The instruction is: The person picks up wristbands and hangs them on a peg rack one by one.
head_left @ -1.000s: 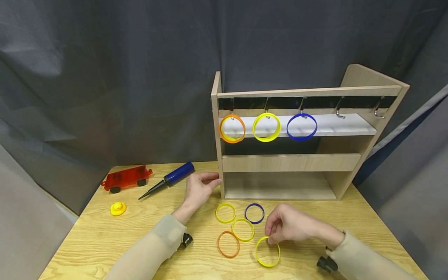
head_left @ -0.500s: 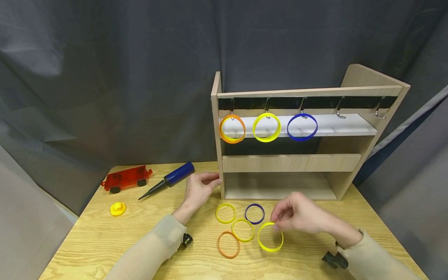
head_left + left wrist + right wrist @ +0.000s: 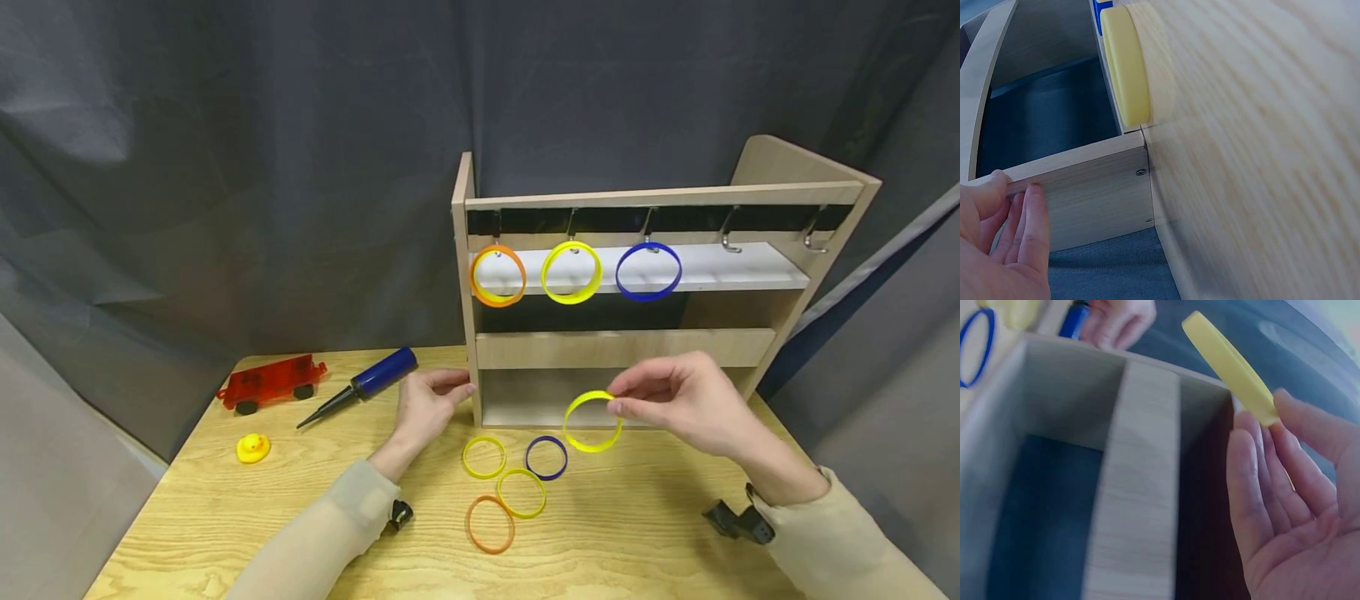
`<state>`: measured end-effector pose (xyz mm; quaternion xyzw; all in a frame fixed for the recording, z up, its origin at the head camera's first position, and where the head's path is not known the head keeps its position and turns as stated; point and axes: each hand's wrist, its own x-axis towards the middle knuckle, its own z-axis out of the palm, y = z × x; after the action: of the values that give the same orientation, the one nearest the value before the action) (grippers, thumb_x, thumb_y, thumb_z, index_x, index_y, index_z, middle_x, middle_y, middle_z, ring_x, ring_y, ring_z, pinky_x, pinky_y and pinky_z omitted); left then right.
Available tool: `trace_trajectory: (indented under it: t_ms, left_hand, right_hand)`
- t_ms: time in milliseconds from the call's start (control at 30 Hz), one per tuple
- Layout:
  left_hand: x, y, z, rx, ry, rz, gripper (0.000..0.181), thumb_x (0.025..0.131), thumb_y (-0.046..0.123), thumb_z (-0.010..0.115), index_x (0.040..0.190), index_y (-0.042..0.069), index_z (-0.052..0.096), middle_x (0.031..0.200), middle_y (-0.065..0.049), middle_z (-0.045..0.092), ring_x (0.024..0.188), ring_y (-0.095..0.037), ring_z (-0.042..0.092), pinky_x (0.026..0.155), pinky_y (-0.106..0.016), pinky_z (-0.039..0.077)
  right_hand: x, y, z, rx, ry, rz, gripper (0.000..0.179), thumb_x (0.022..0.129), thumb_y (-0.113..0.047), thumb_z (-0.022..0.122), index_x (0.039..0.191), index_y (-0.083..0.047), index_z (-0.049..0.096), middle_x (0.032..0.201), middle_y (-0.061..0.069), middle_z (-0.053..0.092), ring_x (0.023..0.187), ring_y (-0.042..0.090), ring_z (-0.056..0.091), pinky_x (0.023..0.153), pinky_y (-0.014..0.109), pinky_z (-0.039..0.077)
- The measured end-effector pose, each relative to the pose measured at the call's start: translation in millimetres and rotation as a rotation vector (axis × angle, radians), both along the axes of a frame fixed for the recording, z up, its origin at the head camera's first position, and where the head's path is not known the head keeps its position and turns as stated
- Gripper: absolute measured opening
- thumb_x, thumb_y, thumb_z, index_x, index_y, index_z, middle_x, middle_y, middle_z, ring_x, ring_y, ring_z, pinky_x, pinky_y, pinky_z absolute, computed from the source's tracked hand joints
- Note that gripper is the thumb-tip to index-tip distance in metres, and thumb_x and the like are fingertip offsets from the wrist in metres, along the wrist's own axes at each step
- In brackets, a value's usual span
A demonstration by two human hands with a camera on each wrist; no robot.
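Note:
My right hand [image 3: 693,404] pinches a yellow ring [image 3: 592,449] by its edge between thumb and fingers, in the air before the lower part of a wooden hook rack [image 3: 622,350]. In the right wrist view the same yellow ring [image 3: 1229,369] tilts out from the fingertips. My left hand [image 3: 427,408] grips the edge of the rack's left side panel; in the left wrist view, thumb and fingers lie on opposite faces of the panel [image 3: 1094,194]. From the rack's hooks hang an orange ring [image 3: 498,302] with yellow behind it, a yellow ring [image 3: 572,300] and a blue ring [image 3: 648,297].
Two hooks at the right, one a bare hook [image 3: 729,243], carry nothing. On the table lie two yellow rings, one a nearer ring [image 3: 521,516], a blue ring [image 3: 546,478] and an orange ring [image 3: 489,550]. Leftward are a blue pump [image 3: 384,372], red toy wagon [image 3: 270,382] and rubber duck [image 3: 252,447].
My right hand has lifted the yellow ring off the table and carried it up and forward, toward the rack. My left hand has stayed at the side panel.

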<state>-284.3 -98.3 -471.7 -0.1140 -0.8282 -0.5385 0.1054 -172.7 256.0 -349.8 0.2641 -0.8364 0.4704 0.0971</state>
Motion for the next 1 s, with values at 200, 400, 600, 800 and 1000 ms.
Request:
trace_trajectory:
  t_ms: [200, 400, 600, 800, 1000]
  left_hand:
    - [0.5, -0.2, 0.0, 0.009, 0.011, -0.01, 0.02, 0.096, 0.016, 0.091, 0.115, 0.01, 0.09, 0.109, -0.01, 0.089, 0.099, -0.025, 0.087, 0.086, -0.034, 0.07]
    - [1.1, -0.5, 0.9, 0.0, 0.012, -0.011, 0.02, 0.097, 0.017, 0.09, 0.116, 0.011, 0.09, 0.11, -0.009, 0.089, 0.1, -0.025, 0.087, 0.087, -0.035, 0.07]
    - [0.7, -0.3, 1.1, 0.005, 0.005, -0.009, 0.02, 0.096, 0.017, 0.091, 0.116, 0.011, 0.09, 0.109, -0.009, 0.089, 0.099, -0.025, 0.087, 0.087, -0.036, 0.071]
    - [0.8, 0.2, 1.4, 0.003, 0.003, -0.004, 0.02, 0.096, 0.017, 0.091, 0.115, 0.011, 0.09, 0.11, -0.008, 0.089, 0.1, -0.025, 0.087, 0.087, -0.034, 0.07]
    - [0.9, 0.4, 1.0, -0.007, 0.003, -0.004, 0.02, 0.097, 0.019, 0.091, 0.115, 0.013, 0.09, 0.112, -0.007, 0.089, 0.101, -0.024, 0.087, 0.087, -0.033, 0.07]
  right_hand:
    - [-1.6, 10.1, 31.3, -0.17, 0.139, -0.167, 0.02, 0.085, 0.015, 0.089, 0.103, 0.006, 0.084, 0.089, -0.006, 0.087, 0.072, 0.002, 0.081, 0.066, 0.016, 0.063]
    - [-8.4, 21.2, 56.9, -0.391, 0.258, -0.217, 0.024, 0.081, 0.027, 0.085, 0.103, 0.019, 0.079, 0.09, -0.005, 0.088, 0.075, 0.003, 0.083, 0.07, 0.013, 0.064]
    - [-19.1, 27.4, 82.0, -0.443, 0.36, -0.281, 0.026, 0.083, 0.021, 0.087, 0.107, 0.022, 0.078, 0.096, -0.007, 0.088, 0.081, 0.001, 0.084, 0.075, 0.014, 0.064]
    - [-31.2, 22.4, 91.8, -0.428, 0.371, -0.363, 0.021, 0.084, 0.015, 0.089, 0.104, 0.018, 0.081, 0.089, -0.011, 0.086, 0.072, 0.001, 0.081, 0.069, 0.014, 0.063]
    - [-39.2, 17.1, 86.8, -0.279, 0.442, -0.542, 0.016, 0.086, 0.003, 0.093, 0.1, 0.008, 0.086, 0.082, -0.033, 0.078, 0.066, -0.013, 0.072, 0.061, 0.006, 0.055]
